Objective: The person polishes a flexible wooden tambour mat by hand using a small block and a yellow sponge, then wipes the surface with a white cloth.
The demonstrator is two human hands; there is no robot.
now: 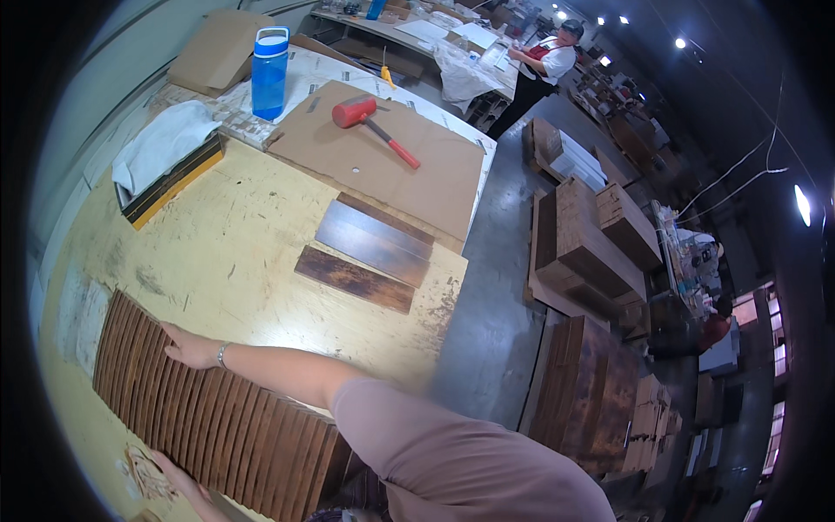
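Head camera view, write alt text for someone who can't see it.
A person's right hand touches the far side of a long row of brown boards, the left hand at its near side, on a yellowish worktable. Beyond are three loose boards, a red-headed mallet on cardboard, and a blue bottle.

Upper left: blue bottle [270,85] upright, white cloth [167,143] over black-and-yellow block [177,184]. Upper centre: red mallet [376,129] on flat cardboard [435,170]. Far right: lit lamp [802,205].
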